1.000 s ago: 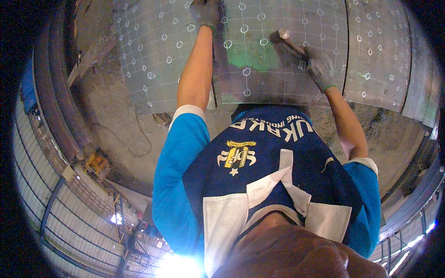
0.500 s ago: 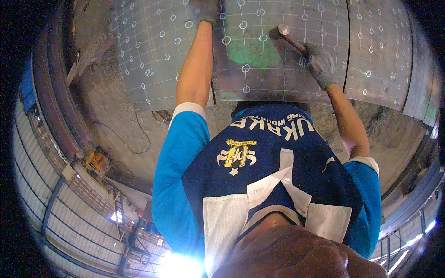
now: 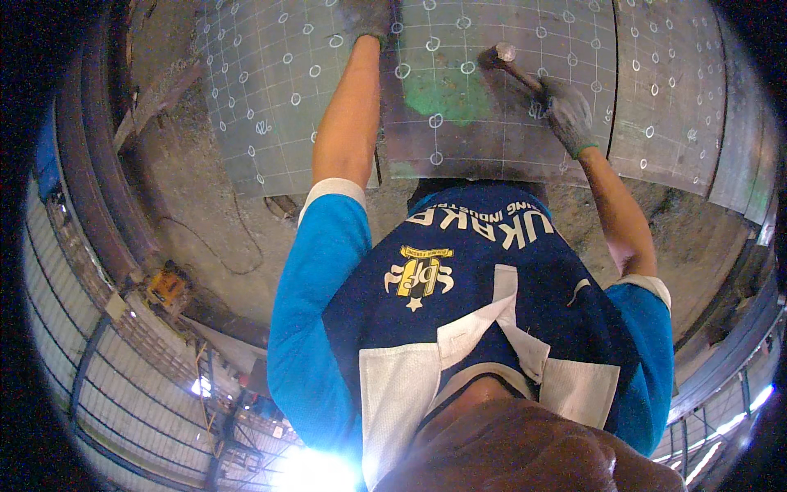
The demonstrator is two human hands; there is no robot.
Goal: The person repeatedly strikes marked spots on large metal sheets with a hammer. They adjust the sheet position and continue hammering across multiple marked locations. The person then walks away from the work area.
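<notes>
My right hand (image 3: pixel 566 115), in a grey knit work glove, is closed round the handle of a hammer (image 3: pixel 506 54). The hammer's bright, round striking face shows at the far end, over the middle plate. My left hand (image 3: pixel 365 18), gloved the same way, lies at the top edge of the picture, over the seam between the left and middle plates; its fingers are cut off by the edge. Beneath my hands is a grey metal plate (image 3: pixel 418 152) with chalk grid lines and small circles, and a green patch (image 3: pixel 447 94) on its surface.
A similarly marked plate (image 3: pixel 279 123) lies to the left, and another plate (image 3: pixel 668 115) to the right, with dark gaps between them. Further left are a cable (image 3: pixel 246 269) on the dirty floor, a yellow machine (image 3: pixel 168 287) and long curved steel beams (image 3: pixel 98 164).
Both hands stay nearly where they were; my left hand and the hammer appear shifted very slightly right. The grip on the hammer is the same.
</notes>
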